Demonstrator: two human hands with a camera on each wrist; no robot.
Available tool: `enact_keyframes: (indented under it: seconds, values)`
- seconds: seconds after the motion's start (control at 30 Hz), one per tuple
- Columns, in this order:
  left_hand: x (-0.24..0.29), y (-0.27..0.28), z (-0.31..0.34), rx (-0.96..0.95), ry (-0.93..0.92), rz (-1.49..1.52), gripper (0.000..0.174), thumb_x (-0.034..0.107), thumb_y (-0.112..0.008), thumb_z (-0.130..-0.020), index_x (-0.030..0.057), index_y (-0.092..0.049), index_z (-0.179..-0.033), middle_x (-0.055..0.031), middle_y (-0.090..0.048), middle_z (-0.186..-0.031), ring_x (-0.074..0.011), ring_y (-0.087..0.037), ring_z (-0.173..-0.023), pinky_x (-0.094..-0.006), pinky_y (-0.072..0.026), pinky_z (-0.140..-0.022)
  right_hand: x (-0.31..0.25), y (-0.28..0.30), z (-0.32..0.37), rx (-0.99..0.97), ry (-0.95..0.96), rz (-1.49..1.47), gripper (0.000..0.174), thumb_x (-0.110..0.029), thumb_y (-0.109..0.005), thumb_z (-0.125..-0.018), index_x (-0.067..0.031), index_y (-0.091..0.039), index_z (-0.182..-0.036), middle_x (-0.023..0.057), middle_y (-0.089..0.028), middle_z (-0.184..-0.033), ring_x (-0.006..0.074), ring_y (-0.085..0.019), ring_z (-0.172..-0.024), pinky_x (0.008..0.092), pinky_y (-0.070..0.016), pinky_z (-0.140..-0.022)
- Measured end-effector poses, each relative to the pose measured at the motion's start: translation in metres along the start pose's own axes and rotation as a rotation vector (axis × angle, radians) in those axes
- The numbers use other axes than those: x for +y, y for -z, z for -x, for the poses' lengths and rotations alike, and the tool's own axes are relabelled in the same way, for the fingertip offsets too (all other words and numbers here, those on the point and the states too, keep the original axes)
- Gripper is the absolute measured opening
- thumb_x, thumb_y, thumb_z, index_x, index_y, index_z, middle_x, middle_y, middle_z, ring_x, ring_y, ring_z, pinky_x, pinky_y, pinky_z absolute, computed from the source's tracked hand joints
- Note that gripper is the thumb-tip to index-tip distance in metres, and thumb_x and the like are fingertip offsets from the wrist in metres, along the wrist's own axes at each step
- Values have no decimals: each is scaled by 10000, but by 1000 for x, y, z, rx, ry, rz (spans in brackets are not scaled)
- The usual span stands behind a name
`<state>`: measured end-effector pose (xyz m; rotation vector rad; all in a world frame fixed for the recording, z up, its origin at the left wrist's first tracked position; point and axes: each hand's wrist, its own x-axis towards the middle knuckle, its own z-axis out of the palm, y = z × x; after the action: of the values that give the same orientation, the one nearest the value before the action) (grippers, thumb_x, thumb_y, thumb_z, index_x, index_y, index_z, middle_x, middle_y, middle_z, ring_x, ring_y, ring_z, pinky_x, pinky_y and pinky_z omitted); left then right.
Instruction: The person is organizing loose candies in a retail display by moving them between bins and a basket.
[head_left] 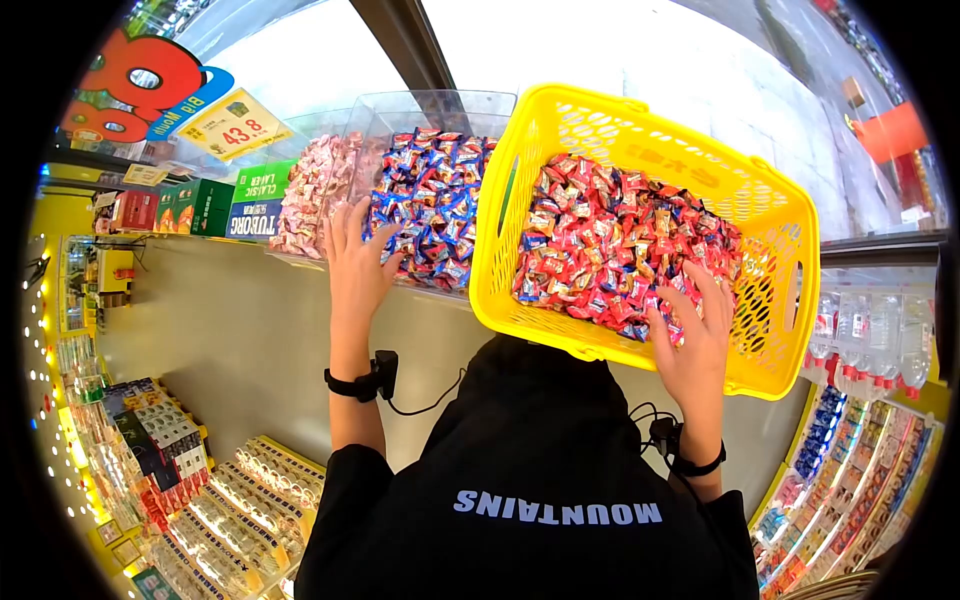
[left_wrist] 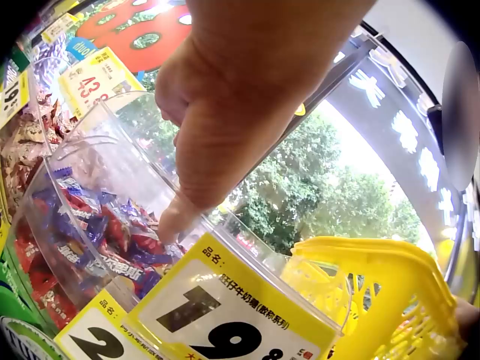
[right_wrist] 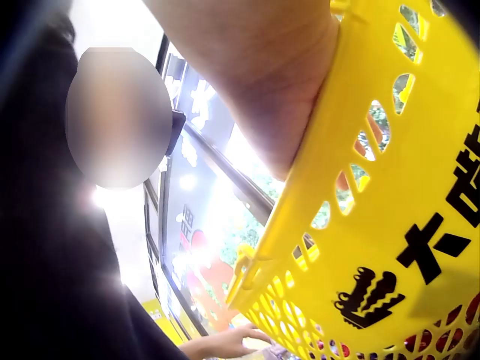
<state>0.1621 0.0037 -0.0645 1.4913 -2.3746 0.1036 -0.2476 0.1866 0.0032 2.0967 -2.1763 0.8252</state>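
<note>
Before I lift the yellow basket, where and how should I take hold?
Probably by both short-end rims of the yellow basket, coming from left and right together. The right end shows a slot; the wrapped candies spread across its bottom, so a two-ended hold should stay level. The left end is beside the clear bin, so room there looks tight.

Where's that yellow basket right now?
In the head view, the yellow basket is right of centre, beside the clear bin of blue-and-red wrapped candies; the person's right hand is over the basket's near rim.
</note>
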Motion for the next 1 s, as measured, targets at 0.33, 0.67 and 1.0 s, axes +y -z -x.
enact_keyframes:
  seconds: [0.33,0.67,1.0]
  values:
    - [102,42,-58,220,-221,335,296,157,-808,-899,167,-789,-1195,-103,-601,-1513,-403,-486,-1468,-624,-329,-1253,-5,10,-5,-82,43,29,293,-115,-846,-864,-73,-756,-1139,156,-629,-1455,392,-594,-1361,599,-400,-1205]
    - [165,15,-75,-188,-583,572,276,243,-800,-924,143,-774,-1180,-93,-643,-1439,-316,-537,-1435,-550,-367,-1265,6,60,-75,-269,275,78,262,-160,-816,-886,-88,-739,-1126,170,-642,-1364,419,-613,-1276,547,-462,-1153]
    - [169,17,-71,-225,-639,409,279,238,-775,-935,125,-765,-1190,-76,-635,-1431,-289,-521,-1439,-511,-339,-1291,75,-36,-101,-1046,192,247,551,-362,-884,-834,-151,-750,-1324,213,-450,-1647,449,-383,-1549,588,-340,-1259]
